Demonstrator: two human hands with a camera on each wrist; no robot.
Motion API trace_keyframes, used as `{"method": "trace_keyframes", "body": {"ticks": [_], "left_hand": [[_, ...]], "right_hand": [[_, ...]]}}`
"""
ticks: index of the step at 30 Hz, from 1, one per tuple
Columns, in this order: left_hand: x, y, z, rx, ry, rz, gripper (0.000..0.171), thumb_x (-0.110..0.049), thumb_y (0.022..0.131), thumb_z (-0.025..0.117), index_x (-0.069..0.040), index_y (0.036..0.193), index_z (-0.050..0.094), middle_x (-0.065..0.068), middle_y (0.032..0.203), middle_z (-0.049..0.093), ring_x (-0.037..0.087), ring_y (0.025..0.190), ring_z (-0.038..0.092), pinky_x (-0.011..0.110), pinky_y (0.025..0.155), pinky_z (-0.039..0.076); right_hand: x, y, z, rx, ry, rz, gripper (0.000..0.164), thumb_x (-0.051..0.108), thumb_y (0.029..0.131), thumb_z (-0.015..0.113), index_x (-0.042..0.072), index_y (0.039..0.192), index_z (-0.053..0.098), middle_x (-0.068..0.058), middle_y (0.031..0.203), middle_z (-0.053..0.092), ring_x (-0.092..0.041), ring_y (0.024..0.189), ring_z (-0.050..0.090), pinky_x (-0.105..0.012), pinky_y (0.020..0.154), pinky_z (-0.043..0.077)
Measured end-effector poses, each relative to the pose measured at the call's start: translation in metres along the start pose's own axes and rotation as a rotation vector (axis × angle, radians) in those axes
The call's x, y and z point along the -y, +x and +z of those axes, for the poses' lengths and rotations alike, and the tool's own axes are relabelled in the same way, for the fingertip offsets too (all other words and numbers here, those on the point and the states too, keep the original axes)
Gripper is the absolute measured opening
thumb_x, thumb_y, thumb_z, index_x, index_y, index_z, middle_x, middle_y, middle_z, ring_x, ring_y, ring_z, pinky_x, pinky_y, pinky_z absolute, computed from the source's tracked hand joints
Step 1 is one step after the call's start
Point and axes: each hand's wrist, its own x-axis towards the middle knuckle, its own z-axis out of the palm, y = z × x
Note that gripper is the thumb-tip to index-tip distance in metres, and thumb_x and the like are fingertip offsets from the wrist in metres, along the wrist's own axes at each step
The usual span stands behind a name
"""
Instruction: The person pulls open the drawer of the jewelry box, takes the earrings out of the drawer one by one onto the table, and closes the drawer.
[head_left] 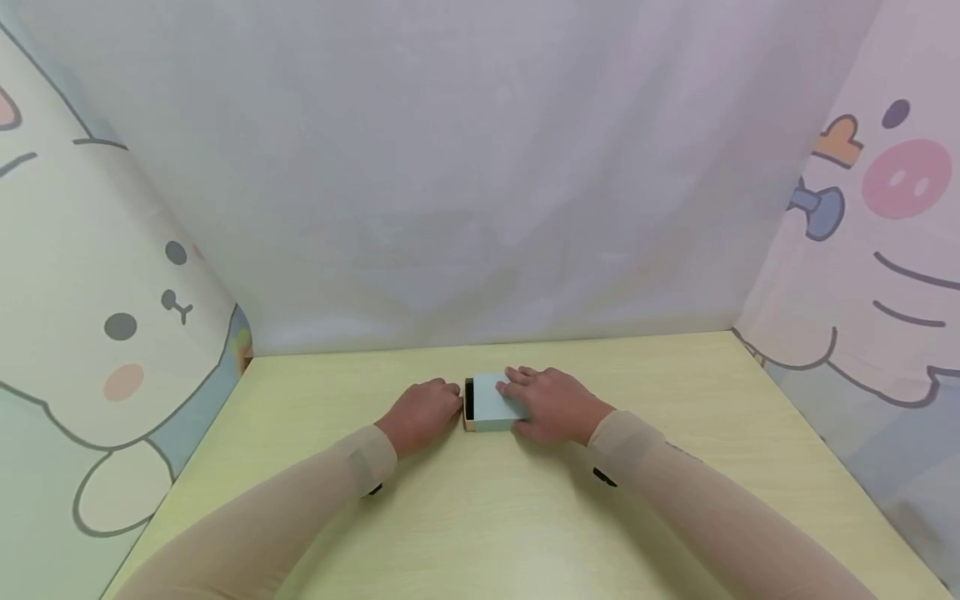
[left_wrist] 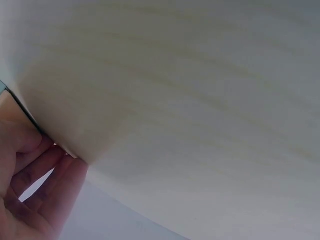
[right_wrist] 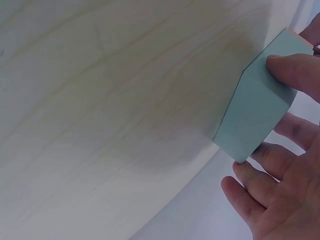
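A small pale blue-green box point(head_left: 487, 398) lies on the table between both hands. From its left end a tan inner tray point(head_left: 470, 426) with a dark inside sticks out a little. My left hand point(head_left: 422, 415) is at that end, its bent fingers and thumb pinching the tray's end; in the left wrist view the tan face point(left_wrist: 14, 114) shows beside the knuckles. My right hand point(head_left: 558, 407) grips the box's right part. Its thumb presses the near side of the box point(right_wrist: 252, 107) in the right wrist view, while other fingers lie over the top and right end.
The pale wood-grain table point(head_left: 480, 517) reaches back to a whitish curtain point(head_left: 480, 183). Cartoon-printed cloths hang at the left point(head_left: 90, 275) and right point(head_left: 877, 275) sides.
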Motion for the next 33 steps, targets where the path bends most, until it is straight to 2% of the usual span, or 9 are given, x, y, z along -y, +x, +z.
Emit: {"method": "trace_keyframes", "body": {"ticks": [21, 33], "left_hand": [[0.0018, -0.0036, -0.0004, 0.004, 0.047, 0.030, 0.008, -0.014, 0.111, 0.084, -0.009, 0.108, 0.090, 0.005, 0.103, 0.083, 0.022, 0.088, 0.072, 0.039, 0.080, 0.073], [0.0021, -0.0059, -0.0024, 0.021, 0.055, 0.019, 0.005, -0.011, 0.107, 0.087, -0.010, 0.111, 0.091, 0.005, 0.105, 0.084, 0.022, 0.090, 0.073, 0.039, 0.083, 0.074]], "right_hand": [[0.0021, 0.0009, -0.0015, 0.005, -0.004, 0.010, 0.063, 0.035, 0.104, 0.084, 0.011, 0.161, 0.073, -0.022, 0.168, 0.070, -0.043, 0.149, 0.076, -0.058, 0.117, 0.067], [0.0023, 0.0020, -0.0004, 0.016, 0.003, 0.020, 0.063, 0.035, 0.104, 0.085, 0.011, 0.162, 0.072, -0.021, 0.169, 0.070, -0.043, 0.151, 0.074, -0.058, 0.118, 0.066]]}}
